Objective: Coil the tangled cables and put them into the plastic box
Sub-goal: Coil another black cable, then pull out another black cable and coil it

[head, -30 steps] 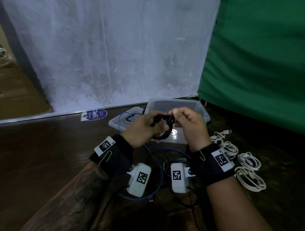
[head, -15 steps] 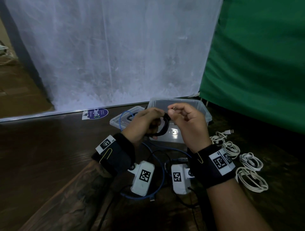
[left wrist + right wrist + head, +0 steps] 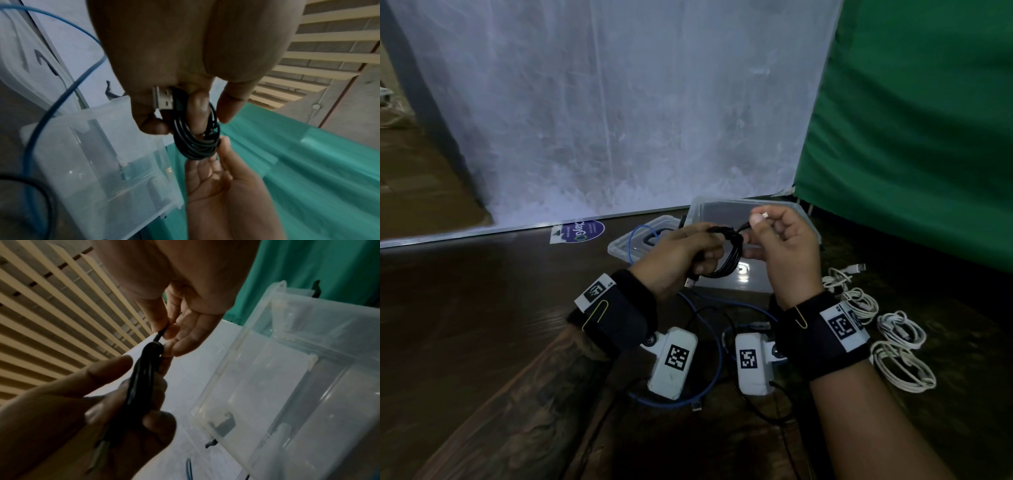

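Observation:
A black cable coil point(image 3: 727, 255) hangs in the air in front of the clear plastic box point(image 3: 804, 219). My left hand point(image 3: 681, 253) grips the coil point(image 3: 195, 142) with curled fingers, and a USB plug point(image 3: 163, 99) sticks out by the palm. My right hand point(image 3: 780, 246) pinches the coil's loose end point(image 3: 755, 219) between thumb and fingers just above the bundle point(image 3: 144, 360). The box point(image 3: 308, 369) stands open behind both hands.
The box lid point(image 3: 640, 240) lies left of the box with a blue cable point(image 3: 709, 387) looping over it and down the dark wooden floor. Several white coiled cables point(image 3: 893, 346) lie at the right. A white sheet and a green cloth point(image 3: 914, 120) hang behind.
My right hand has drawn the cable's free end up and to the right, out of the bundle. The left hand keeps its grip on the coil, which now hangs lower.

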`<state>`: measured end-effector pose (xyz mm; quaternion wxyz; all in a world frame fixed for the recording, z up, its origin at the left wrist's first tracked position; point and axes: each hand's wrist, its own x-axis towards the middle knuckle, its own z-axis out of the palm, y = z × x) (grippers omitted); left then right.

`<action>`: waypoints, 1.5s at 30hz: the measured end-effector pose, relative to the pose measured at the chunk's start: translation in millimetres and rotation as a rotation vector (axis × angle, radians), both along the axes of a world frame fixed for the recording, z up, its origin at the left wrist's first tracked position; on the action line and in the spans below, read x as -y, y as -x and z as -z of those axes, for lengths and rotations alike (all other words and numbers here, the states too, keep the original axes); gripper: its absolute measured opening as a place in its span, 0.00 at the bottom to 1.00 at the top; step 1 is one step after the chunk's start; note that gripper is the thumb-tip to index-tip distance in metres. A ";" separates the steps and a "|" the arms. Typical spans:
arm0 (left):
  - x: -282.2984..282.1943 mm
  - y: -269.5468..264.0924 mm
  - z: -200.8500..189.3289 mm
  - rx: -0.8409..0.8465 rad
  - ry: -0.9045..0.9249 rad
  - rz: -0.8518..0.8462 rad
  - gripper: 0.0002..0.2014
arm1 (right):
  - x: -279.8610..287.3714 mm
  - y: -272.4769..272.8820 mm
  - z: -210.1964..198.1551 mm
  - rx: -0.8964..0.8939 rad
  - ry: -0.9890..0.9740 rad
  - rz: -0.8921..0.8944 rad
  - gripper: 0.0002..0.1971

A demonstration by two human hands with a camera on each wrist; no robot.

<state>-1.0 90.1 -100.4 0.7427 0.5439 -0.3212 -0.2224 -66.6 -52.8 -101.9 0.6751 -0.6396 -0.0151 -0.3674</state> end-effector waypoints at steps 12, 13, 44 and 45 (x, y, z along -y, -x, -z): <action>-4.9 -4.7 0.9 0.167 -0.015 -0.163 0.13 | 11.4 4.5 -3.3 -0.201 0.126 -0.178 0.16; -4.1 -2.5 1.0 0.177 -0.022 -0.184 0.13 | 10.8 4.7 -4.0 -0.240 0.156 -0.214 0.20; -21.4 16.8 -33.8 0.881 -1.072 0.033 0.11 | 92.6 102.8 -1.7 -0.990 1.119 -0.249 0.20; -26.5 15.6 -40.5 0.857 -1.072 0.009 0.11 | 89.4 103.5 -1.1 -1.023 1.180 -0.263 0.20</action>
